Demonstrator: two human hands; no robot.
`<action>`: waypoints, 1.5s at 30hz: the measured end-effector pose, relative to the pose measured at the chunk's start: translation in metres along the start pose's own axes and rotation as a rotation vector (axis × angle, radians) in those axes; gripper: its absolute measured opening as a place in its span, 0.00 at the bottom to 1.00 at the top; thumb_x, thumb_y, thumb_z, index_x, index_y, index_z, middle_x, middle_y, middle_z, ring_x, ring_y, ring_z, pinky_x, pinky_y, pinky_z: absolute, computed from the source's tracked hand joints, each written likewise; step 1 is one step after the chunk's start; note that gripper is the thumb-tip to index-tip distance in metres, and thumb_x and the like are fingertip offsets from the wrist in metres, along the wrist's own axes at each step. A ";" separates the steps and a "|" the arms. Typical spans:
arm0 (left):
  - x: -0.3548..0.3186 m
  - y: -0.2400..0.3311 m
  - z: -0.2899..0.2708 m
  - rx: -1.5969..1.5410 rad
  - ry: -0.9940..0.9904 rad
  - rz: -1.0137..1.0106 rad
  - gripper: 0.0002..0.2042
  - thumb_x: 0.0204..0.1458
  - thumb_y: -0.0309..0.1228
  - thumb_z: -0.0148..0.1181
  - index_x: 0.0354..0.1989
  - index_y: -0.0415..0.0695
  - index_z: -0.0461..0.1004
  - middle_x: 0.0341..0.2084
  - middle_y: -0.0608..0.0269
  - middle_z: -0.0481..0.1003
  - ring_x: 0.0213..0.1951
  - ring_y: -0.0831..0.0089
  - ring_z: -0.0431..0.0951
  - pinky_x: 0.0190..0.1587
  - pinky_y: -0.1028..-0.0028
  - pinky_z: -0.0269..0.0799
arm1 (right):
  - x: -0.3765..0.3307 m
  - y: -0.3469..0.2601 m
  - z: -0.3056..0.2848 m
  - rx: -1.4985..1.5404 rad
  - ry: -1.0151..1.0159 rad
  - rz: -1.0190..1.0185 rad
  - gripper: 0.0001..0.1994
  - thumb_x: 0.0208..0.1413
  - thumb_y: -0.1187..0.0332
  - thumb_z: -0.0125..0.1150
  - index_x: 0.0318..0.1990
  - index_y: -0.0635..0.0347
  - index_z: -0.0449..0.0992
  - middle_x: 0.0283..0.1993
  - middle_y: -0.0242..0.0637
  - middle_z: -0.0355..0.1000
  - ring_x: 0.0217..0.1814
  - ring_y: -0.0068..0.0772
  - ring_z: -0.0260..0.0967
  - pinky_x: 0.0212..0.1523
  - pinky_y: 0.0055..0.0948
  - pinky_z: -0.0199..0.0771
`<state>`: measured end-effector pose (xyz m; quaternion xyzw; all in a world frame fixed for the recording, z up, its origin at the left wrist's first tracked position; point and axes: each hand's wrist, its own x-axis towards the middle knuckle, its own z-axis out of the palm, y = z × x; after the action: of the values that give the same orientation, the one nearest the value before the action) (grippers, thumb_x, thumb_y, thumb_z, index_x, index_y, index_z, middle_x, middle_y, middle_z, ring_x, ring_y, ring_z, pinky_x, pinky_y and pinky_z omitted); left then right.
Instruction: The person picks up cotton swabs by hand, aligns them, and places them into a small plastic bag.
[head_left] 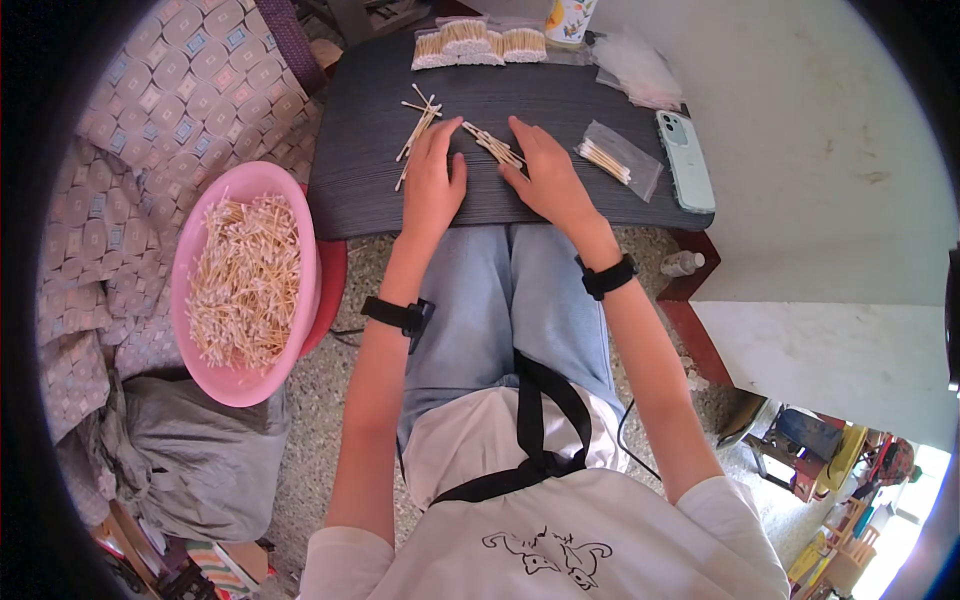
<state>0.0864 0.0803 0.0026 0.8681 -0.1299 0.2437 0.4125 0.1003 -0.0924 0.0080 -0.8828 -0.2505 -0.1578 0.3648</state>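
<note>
A small bundle of cotton swabs (490, 146) lies on the dark table between my two hands. My left hand (435, 185) rests on the left of the bundle, its fingers stretched forward and thumb apart. Beyond its outer side are several loose cotton swabs (418, 125), lying crossed over each other. My right hand (552, 178) is open at the right end of the bundle, thumb close to the swab tips; whether it touches them I cannot tell. To the right of that hand lies a clear plastic bag (645, 172) with a few swabs in it.
Filled swab bags (480, 43) are stacked at the table's (370, 190) far edge, beside a printed cup (568, 20) and empty clear bags (640, 70). A phone (685, 160) lies at the right edge. A pink basin (305, 215) full of swabs stands at left.
</note>
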 end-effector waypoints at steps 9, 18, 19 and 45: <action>0.001 -0.006 0.014 0.360 -0.134 0.206 0.19 0.54 0.24 0.51 0.56 0.41 0.67 0.55 0.53 0.66 0.59 0.52 0.63 0.61 0.59 0.58 | -0.005 0.006 0.006 -0.188 -0.077 -0.246 0.24 0.52 0.78 0.51 0.59 0.61 0.65 0.59 0.41 0.66 0.63 0.45 0.61 0.65 0.41 0.57; -0.002 -0.001 0.007 0.114 -0.048 0.195 0.10 0.50 0.26 0.59 0.41 0.41 0.77 0.38 0.58 0.71 0.43 0.59 0.70 0.46 0.64 0.68 | -0.009 0.008 0.003 0.052 -0.052 -0.222 0.20 0.51 0.81 0.50 0.53 0.62 0.71 0.58 0.41 0.67 0.63 0.43 0.61 0.64 0.39 0.60; -0.002 -0.003 0.007 0.115 -0.049 0.196 0.10 0.50 0.26 0.59 0.41 0.41 0.77 0.38 0.58 0.71 0.43 0.59 0.70 0.46 0.64 0.68 | -0.009 0.007 0.002 0.034 -0.060 -0.229 0.20 0.51 0.80 0.50 0.53 0.61 0.71 0.58 0.41 0.67 0.63 0.42 0.61 0.64 0.38 0.60; -0.003 -0.005 0.013 0.287 -0.123 0.140 0.16 0.59 0.28 0.44 0.53 0.34 0.67 0.54 0.47 0.68 0.58 0.55 0.65 0.63 0.61 0.57 | -0.012 -0.004 0.008 -0.403 -0.068 -0.267 0.29 0.62 0.56 0.45 0.65 0.64 0.54 0.67 0.42 0.55 0.72 0.41 0.46 0.70 0.44 0.42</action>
<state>0.0905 0.0736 -0.0090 0.9201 -0.1787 0.2345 0.2578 0.0888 -0.0885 -0.0012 -0.9016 -0.3405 -0.2218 0.1486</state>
